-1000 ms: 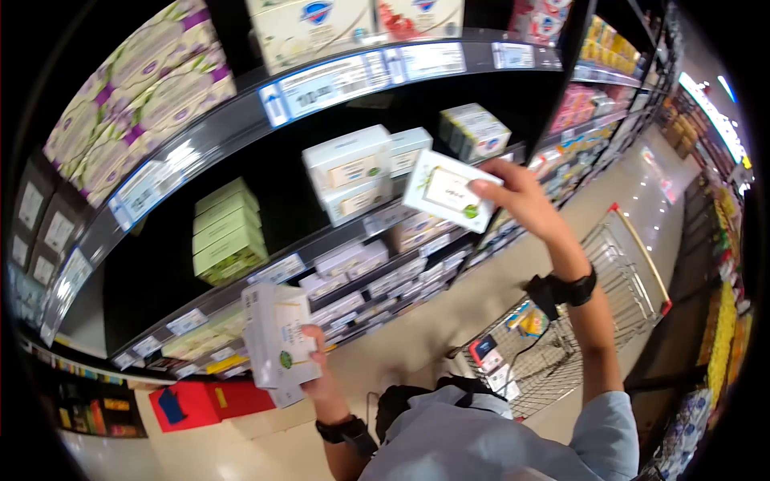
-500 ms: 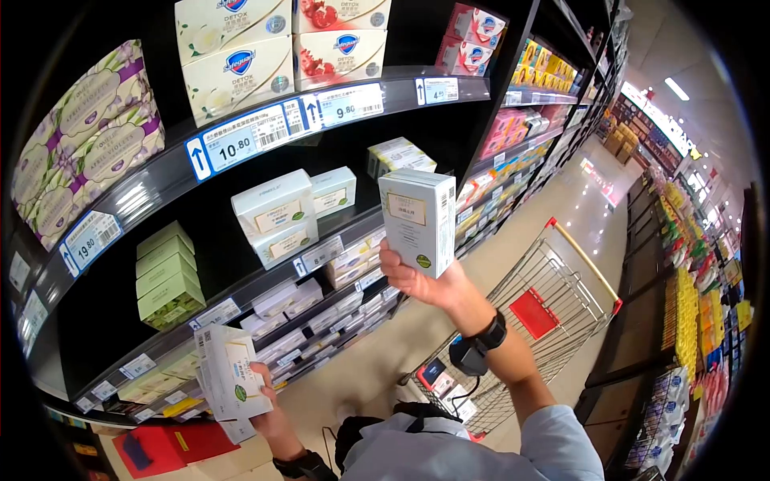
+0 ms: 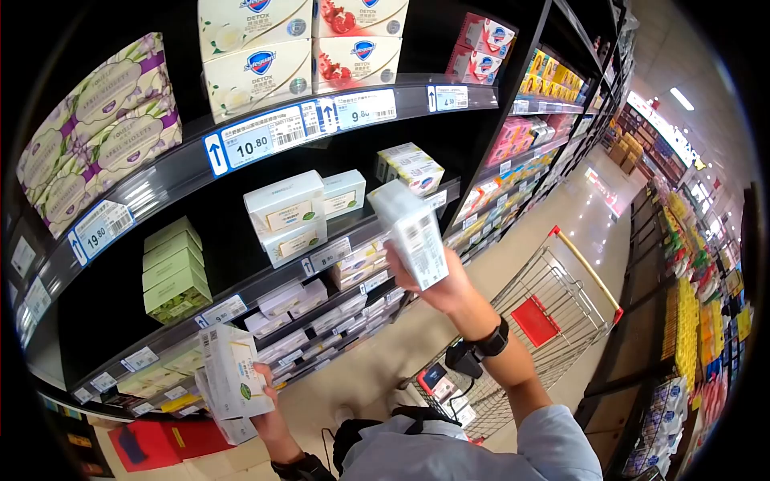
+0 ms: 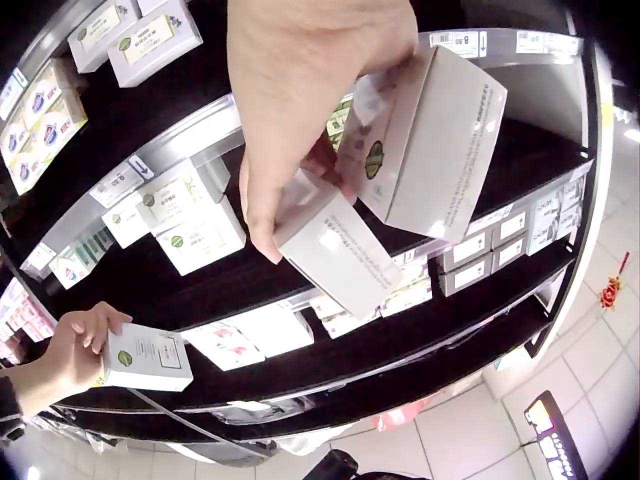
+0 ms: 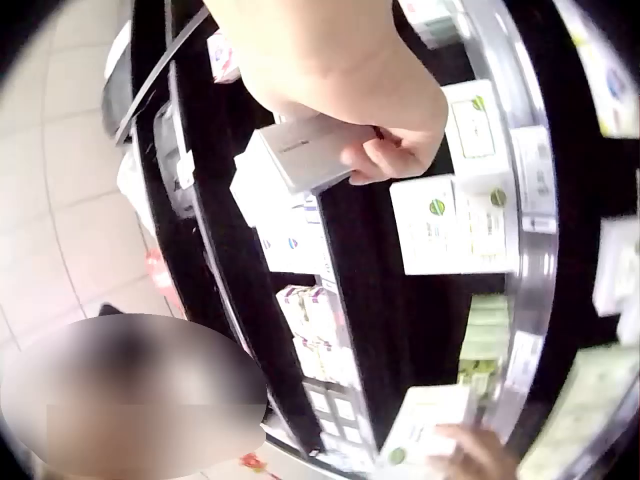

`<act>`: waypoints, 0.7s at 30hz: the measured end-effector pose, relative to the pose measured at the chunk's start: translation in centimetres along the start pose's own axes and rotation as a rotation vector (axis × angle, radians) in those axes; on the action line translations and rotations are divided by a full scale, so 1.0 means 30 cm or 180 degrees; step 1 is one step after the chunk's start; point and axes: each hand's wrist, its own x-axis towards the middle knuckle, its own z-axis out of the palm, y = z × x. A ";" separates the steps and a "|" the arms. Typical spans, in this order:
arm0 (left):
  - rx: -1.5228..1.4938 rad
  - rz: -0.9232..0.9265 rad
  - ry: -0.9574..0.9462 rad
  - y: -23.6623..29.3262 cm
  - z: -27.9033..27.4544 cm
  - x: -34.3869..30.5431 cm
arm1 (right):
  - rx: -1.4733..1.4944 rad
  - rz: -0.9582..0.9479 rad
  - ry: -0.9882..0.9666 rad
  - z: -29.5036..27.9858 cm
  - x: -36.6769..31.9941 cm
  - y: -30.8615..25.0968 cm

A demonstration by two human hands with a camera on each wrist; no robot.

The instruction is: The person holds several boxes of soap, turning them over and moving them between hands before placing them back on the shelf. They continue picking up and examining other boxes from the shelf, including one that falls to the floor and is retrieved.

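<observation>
My right hand (image 3: 441, 282) grips a white soap box (image 3: 411, 228) in front of the shelf, tilted so that a side with a barcode faces the head camera. Lower left, my left hand (image 3: 271, 410) holds two white soap boxes (image 3: 234, 370) together. In the left wrist view one box (image 4: 440, 150) and a second box (image 4: 340, 250) stand apart at an angle, with the fingers partly hidden behind them. Similar white boxes (image 3: 285, 212) with a gold-framed label and a green mark are stacked on the shelf between my hands.
Green boxes (image 3: 175, 272) sit farther left on the same shelf. Above are Safeguard boxes (image 3: 257, 80) and purple-flowered packs (image 3: 104, 132), behind a rail of price tags (image 3: 261, 144). A wire shopping cart (image 3: 553, 297) stands at my right in the aisle.
My right hand has turned its box from the labelled front to the barcode side. The left hand keeps its two boxes at about the same place by the shelf.
</observation>
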 end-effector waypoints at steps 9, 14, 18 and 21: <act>-0.0194 0.0207 0.0467 -0.020 0.032 -0.012 | -0.2735 -0.1531 0.0396 -0.040 0.023 -0.076; -0.0330 0.0077 0.0018 -0.045 0.020 -0.004 | -0.3830 -0.2036 -0.0048 -0.037 0.064 -0.090; -0.0436 0.0033 -0.0111 -0.058 0.014 -0.009 | -0.4284 -0.2125 0.0018 0.006 0.063 -0.090; -0.0285 0.0026 -0.0187 -0.070 0.027 -0.007 | -0.4429 -0.2180 -0.0180 0.010 0.070 -0.089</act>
